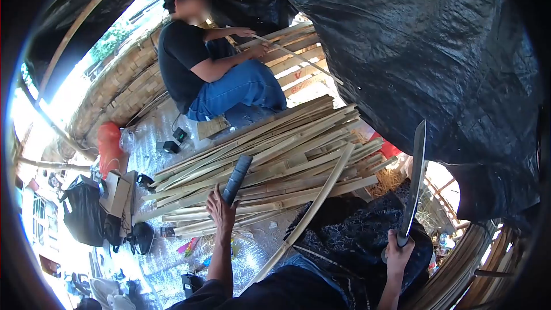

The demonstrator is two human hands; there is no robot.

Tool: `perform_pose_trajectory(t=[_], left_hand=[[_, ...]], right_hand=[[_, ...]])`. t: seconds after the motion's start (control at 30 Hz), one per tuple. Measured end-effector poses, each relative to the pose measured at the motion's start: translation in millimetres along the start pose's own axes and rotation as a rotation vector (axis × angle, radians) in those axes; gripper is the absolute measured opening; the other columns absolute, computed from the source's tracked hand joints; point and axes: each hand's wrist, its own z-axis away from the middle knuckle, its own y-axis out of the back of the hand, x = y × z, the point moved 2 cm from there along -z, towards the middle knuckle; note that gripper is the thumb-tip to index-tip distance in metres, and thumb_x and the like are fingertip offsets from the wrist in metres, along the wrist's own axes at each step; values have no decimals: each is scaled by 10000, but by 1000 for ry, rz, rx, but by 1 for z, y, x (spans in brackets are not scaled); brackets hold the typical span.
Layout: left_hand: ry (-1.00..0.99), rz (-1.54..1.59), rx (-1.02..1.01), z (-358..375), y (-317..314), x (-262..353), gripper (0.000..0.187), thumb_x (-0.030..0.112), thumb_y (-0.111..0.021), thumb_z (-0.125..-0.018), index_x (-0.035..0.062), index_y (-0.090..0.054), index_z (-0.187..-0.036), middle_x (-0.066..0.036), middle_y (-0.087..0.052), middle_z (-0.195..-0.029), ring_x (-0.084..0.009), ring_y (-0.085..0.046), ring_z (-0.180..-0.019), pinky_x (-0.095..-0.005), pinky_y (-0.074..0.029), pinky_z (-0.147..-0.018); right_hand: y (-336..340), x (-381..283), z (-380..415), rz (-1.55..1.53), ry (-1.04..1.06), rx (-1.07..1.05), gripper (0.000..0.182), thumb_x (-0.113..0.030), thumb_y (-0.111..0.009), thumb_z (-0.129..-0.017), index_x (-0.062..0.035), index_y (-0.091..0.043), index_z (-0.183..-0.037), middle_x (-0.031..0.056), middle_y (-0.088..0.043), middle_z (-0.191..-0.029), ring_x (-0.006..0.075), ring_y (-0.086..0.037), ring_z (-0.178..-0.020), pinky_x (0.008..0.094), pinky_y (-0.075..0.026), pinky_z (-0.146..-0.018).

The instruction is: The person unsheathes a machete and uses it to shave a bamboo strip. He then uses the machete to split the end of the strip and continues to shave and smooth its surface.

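Note:
My left hand [221, 209] grips the lower end of a dark grey sharpening stone [237, 175], which points upward over the bamboo pile. On the right, my right hand [398, 251] is closed round the handle of a machete [416, 181]. Its long blade stands nearly upright, apart from the stone. Between my two hands a long bamboo strip [313, 209] slants across my lap. Dark cloth [350, 227] covers my legs. Split bamboo strips [275, 163] lie in a heap just beyond my hands.
Another person [212, 66] sits at the far side, holding a thin strip [298, 56] in both hands. A black tarp [425, 51] hangs at the right. A black plastic bag [84, 209] and an orange bag [109, 146] stand left. More bamboo strips [453, 272] lie at lower right.

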Motion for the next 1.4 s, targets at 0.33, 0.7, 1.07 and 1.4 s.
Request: perform_pose_trajectory(t=[0.33,0.7,1.07,1.4], left_hand=[[-566,497,-641,93,-4,112,560,265,-734,-896,79,-505,-1372,-213,-635,-1192,-407,-657,-1050,-471,-548,-882],[-541,327,-401,157,-3,114,546,307,-792,-831,51,-533,-1238,-201,-559,-1146,-432,-558,-1076,-513,-472,-901],[-411,490,-687,127,-4,102,405,308,-768,-845,87,-621,-1150,-194,-691,-1088,-367,-700,-882,-464,-548,-747],[-399,773,-718,114,11,140,364,262,-702,-946,66,-684,-1253,-162,-692,-1035,-260,-701,-827,-380,-562,-726]], right_hand=[[-41,-14,2,-129,-85,-148,297,-156,-722,-956,-56,-536,-747,-32,-466,-534,51,-422,-404,239,-320,-401],[-20,9,9,-30,-117,-87,226,-153,-711,-962,-17,-610,-812,-23,-501,-555,51,-448,-430,241,-327,-409],[-31,35,8,-141,-211,-135,233,-141,-676,-979,-16,-576,-809,-22,-433,-520,62,-400,-402,259,-315,-394],[-44,-36,-1,-232,71,-107,255,-80,-729,-934,-52,-543,-763,-37,-456,-554,51,-423,-429,246,-315,-413]])
